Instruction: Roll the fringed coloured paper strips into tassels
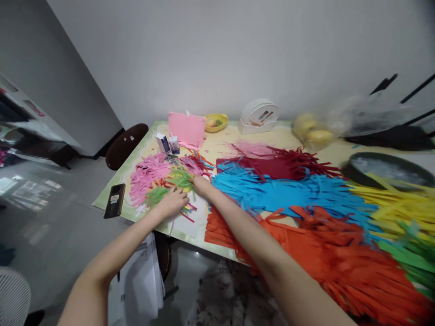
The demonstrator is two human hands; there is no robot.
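My left hand rests at the table's near left, its fingers curled onto a bunch of green and yellow fringed strips. Just to the right, my right hand is closed on more green strips of the bunch. Whether these are paper or cloth I cannot tell. Red and multicoloured strip ends poke out below, over a white sheet. Behind and left of my hands lies a pink fringed heap. Scissors, partly hidden, seem to lie near two small cartons.
Fringed blue, dark red, orange and yellow pieces spread rightward. A pink tablet case, yellow fruit bowl, white holder and dark round tray stand behind. A phone lies at the left edge.
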